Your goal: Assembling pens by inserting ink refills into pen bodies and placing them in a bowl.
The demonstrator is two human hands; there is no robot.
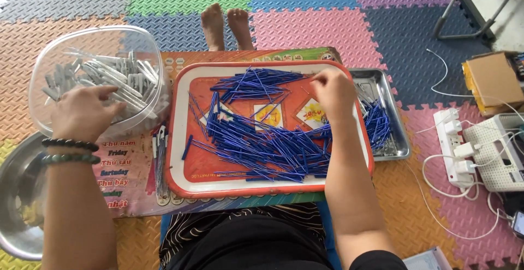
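Under your work lies a colourful printed board (123,177) with rows of lettering along its left part, and a brown cardboard box (494,81) sits well apart at the right edge, above a white power strip (456,147) with plugs in it. Three small picture cards (269,114) show through on the floor of the orange-rimmed tray (174,133), one white and yellow, the others partly hidden. That tray holds a heap of thin blue refills (262,150), too many to count. Your right hand (333,92) hovers over its upper right part, fingers pinched together on something too thin to make out. Your left hand (82,114), two bead bracelets at the wrist, reaches into the clear plastic tub (38,84) of grey pen barrels (117,76), fingers curled among them; whether it grips any, you cannot tell. One steel tray (396,122) lies behind the orange one, one steel bowl (16,193) at your left.
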